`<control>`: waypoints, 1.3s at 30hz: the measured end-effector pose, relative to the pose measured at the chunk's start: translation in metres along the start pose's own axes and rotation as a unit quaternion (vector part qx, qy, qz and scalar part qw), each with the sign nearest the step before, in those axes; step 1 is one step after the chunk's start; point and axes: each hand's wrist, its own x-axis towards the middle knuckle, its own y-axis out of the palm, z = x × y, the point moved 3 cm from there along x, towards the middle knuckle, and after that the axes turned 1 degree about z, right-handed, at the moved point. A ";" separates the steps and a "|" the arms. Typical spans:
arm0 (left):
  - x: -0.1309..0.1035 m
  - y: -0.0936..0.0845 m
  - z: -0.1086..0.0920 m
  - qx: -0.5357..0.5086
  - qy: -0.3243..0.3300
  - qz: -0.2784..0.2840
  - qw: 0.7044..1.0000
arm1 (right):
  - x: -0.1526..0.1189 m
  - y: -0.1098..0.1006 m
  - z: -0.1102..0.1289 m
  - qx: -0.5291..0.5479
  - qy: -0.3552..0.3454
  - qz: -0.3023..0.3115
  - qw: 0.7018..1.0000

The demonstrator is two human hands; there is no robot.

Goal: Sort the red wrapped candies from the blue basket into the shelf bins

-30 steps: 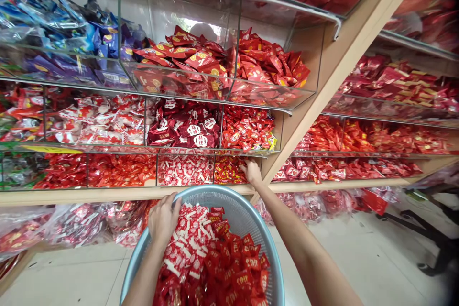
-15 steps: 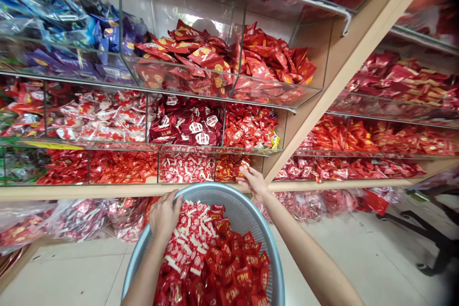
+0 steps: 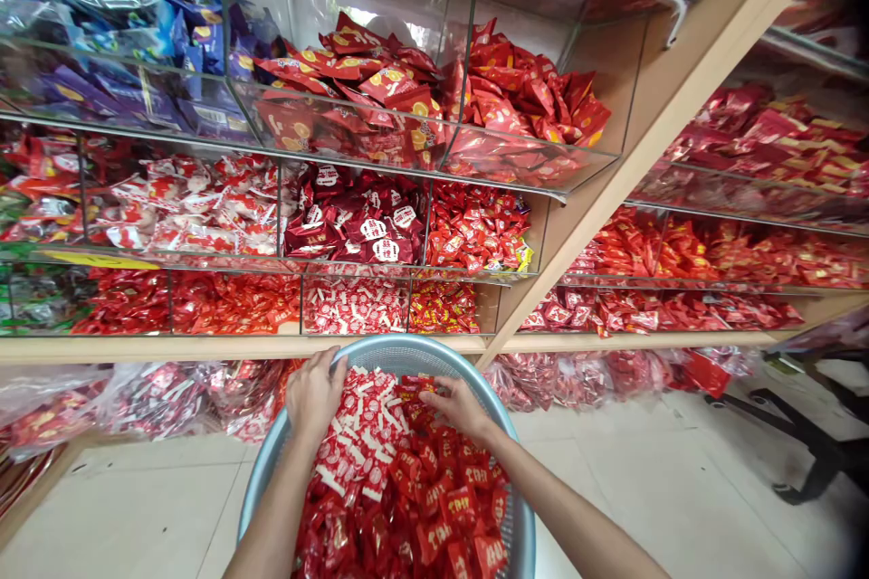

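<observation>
Just before a pale wooden shelf edge (image 3: 136,349), a round, light-blue basket with a perforated wall (image 3: 414,355) stood at the near side, its nearest part out of view. The left hand (image 3: 313,400) was closed over its far-left rim, fingers bent around the edge. The right hand (image 3: 456,407) hung over the far-right part of the basket, fingers curled downward; whether they pinched anything could not be told.

Directly beneath and nearer than that hand lay glossy red packets with gold lettering (image 3: 454,502), turned in many directions, with no common long axis. Small red-and-white twist-wrapped sweets (image 3: 363,434) lay to their left, between the two hands. Beyond the rim, almost straight out from the right hand, which was the closer one, tiny red-and-yellow wrapped sweets (image 3: 444,306) filled part of a clear-fronted compartment on the lowest shelf.
</observation>
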 end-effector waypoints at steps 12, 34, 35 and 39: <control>0.001 0.002 0.002 0.002 -0.001 0.005 1.000 | 0.003 -0.003 -0.013 0.162 0.158 0.038 0.973; -0.001 0.001 0.000 -0.001 0.000 0.003 1.000 | 0.002 -0.006 -0.023 0.193 0.253 -0.027 0.948; 0.000 0.001 0.000 0.001 -0.001 0.006 1.000 | 0.001 -0.006 -0.023 0.199 0.256 -0.028 0.946; 0.000 0.001 0.000 0.005 -0.001 0.009 1.000 | -0.001 -0.010 -0.021 0.209 0.257 -0.045 0.943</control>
